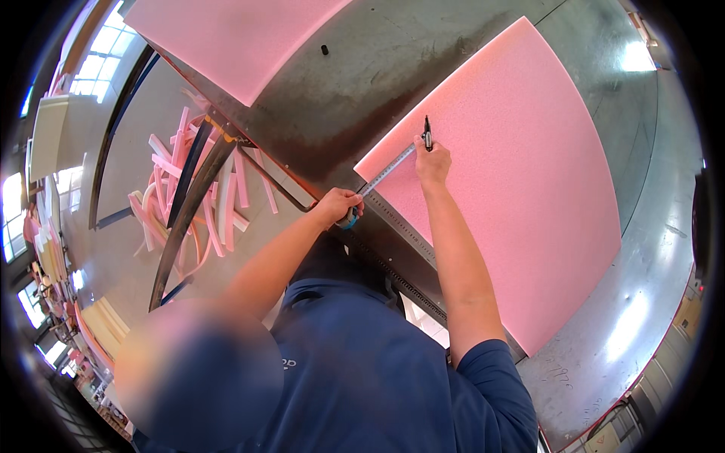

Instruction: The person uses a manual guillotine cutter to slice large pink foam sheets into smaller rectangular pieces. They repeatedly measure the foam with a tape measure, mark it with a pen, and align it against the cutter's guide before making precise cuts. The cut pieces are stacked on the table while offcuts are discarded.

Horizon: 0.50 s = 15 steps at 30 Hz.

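Observation:
A large pink foam sheet (521, 189) lies flat on the metal table, its far side curved. At the table's near edge, my left hand (334, 207) is closed round a tape measure (348, 220) with a blue-trimmed case. From it the pale blade (390, 171) runs out over the left corner of the sheet. My right hand (433, 161) rests on the foam near the blade's far end. Its fingers are closed on a dark pen (427, 134) that points away from me; whether they also pinch the blade is hard to see.
Another pink foam sheet (242, 45) lies at the far left of the table (634, 332). A small black cylinder (325, 50) stands between the sheets. A graduated metal strip (404, 223) follows the near edge. To the left, foam offcuts (226, 204) pile behind a dark curved bar (189, 215).

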{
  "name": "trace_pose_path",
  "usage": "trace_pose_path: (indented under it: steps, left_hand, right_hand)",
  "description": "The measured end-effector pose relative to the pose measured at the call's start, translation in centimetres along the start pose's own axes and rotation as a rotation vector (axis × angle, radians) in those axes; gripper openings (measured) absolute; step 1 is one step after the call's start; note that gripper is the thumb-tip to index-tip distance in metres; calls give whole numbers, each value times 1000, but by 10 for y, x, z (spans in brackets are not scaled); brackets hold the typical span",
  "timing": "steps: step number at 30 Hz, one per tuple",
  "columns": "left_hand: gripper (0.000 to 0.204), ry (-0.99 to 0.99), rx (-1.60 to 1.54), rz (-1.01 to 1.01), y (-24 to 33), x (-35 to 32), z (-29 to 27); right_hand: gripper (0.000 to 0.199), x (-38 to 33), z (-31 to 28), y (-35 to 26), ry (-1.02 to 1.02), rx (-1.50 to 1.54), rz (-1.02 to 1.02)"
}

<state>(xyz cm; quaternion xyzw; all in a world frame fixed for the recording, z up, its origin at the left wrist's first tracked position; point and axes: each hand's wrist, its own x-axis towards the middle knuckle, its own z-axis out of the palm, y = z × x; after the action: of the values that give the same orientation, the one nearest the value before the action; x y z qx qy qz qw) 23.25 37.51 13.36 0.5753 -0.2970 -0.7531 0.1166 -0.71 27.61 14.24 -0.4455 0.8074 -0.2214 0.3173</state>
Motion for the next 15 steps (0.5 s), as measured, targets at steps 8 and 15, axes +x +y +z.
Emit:
trace_pose_path:
  steps: [8, 15]
  left_hand:
    - [31, -9, -2, 10, -2, 3, -1]
    - [31, -17, -10, 30, -6, 4, -3]
  right_hand:
    - [48, -4, -11, -12, -9, -10, 30]
    - [30, 18, -70, 5, 27, -159, -155]
